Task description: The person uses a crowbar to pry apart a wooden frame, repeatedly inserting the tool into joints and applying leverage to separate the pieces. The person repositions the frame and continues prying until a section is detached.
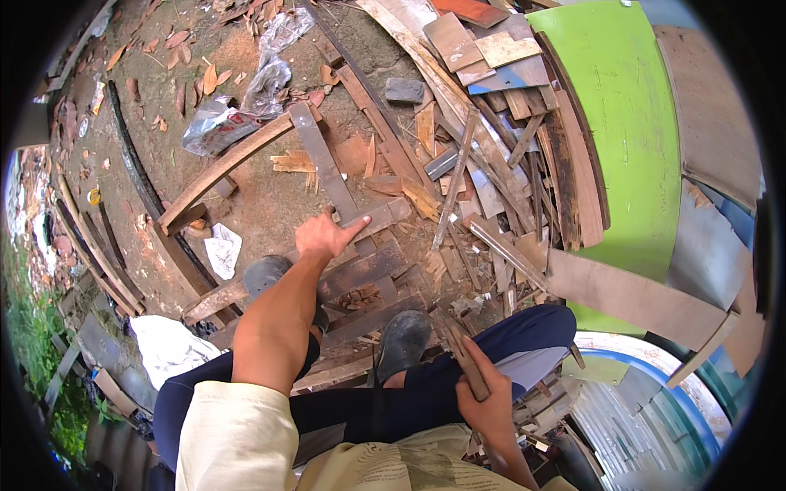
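Observation:
My left hand is closed on the near end of a short wooden board, its thumb lying along the top. This board crosses the lower end of a longer flat wooden strip, which meets a curved-looking wooden bar at its far end. By my right knee, my right hand is wrapped round a narrow brown wooden piece. Its far end overlaps other wood, so I cannot tell whether it belongs to a tool.
Both my shoes stand among planks. Scrap wood is heaped to the right, beside a green panel. Crumpled plastic, a grey block and a white cloth lie around. A dark pole lies left.

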Demonstrator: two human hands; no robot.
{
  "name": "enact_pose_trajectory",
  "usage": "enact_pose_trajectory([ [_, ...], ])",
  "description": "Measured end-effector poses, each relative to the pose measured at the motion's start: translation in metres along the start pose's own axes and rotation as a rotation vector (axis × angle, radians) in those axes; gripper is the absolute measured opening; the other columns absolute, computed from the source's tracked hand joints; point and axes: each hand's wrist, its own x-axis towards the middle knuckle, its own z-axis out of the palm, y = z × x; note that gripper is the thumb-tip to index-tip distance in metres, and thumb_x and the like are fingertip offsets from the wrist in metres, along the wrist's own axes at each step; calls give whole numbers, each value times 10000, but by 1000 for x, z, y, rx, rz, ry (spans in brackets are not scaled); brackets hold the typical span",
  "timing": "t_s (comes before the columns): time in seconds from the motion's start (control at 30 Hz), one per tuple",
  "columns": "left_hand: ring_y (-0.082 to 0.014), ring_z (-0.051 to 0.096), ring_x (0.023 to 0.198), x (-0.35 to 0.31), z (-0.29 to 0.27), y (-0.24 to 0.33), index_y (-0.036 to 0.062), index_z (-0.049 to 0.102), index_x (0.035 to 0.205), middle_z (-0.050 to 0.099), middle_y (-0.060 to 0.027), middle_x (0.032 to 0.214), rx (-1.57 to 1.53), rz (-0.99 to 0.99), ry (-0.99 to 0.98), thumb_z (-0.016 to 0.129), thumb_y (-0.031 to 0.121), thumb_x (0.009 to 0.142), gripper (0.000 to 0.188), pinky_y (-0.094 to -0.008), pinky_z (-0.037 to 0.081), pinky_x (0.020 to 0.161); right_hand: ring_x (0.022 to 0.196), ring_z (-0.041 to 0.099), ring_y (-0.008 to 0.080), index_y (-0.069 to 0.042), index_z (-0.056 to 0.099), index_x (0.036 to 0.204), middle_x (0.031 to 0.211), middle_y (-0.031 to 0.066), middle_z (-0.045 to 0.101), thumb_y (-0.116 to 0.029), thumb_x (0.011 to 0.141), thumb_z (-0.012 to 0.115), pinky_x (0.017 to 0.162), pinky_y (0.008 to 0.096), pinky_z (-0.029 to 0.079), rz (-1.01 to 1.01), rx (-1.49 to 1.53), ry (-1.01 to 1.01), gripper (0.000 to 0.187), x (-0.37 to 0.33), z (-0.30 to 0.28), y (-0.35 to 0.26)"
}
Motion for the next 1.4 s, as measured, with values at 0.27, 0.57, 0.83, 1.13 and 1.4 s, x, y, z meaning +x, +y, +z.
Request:
enact_pose_trajectory([
  [0.27, -346, 730, 1088, 8, 7, 2, 30, 637, 1382, 765, -219, 1076, 20, 10, 20, 542, 942, 733, 1124, -449, 565, 927, 996, 758, 272, -27, 559, 1468, 1187, 256, 727, -15, 850, 580, 859, 310, 550, -122, -59, 59, 619, 162, 88, 31],
  [0.57, -384, 700, 1155, 6, -4, -2, 45, 642, 1390, 741, -258, 1156, 38, -52, -16, 530, 922, 761, 1085, -475, 536, 996, 879, 733, 445, -109, 512, 1522, 1114, 314, 706, -60, 847, 603, 764, 446, 588, -171, -77, -17, 683, 52, 32, 10],
  [0.83, -391, 690, 1174, 5, 1, -1, 44, 662, 1369, 732, -260, 1186, 53, -55, -13, 521, 924, 771, 1074, -473, 528, 1015, 883, 747, 370, -73, 534, 1501, 1083, 285, 726, -46, 856, 597, 784, 400, 567, -142, -18, 52, 649, 84, 68, 39],
  [1.13, -386, 704, 1144, 1, 9, 8, 48, 648, 1386, 743, -245, 1163, 57, -11, -62, 524, 913, 777, 1066, -474, 544, 986, 913, 753, 298, -61, 538, 1496, 1158, 256, 734, -44, 875, 588, 809, 357, 566, -83, 58, 31, 623, 160, 84, 41],
  [1.4, -382, 705, 1146, 0, -8, 1, 51, 646, 1389, 745, -242, 1159, 19, -35, -82, 539, 914, 765, 1070, -476, 545, 984, 1008, 771, 333, -58, 561, 1487, 1213, 266, 719, 61, 803, 605, 866, 337, 579, 22, -57, -9, 696, -15, 9, 24],
])
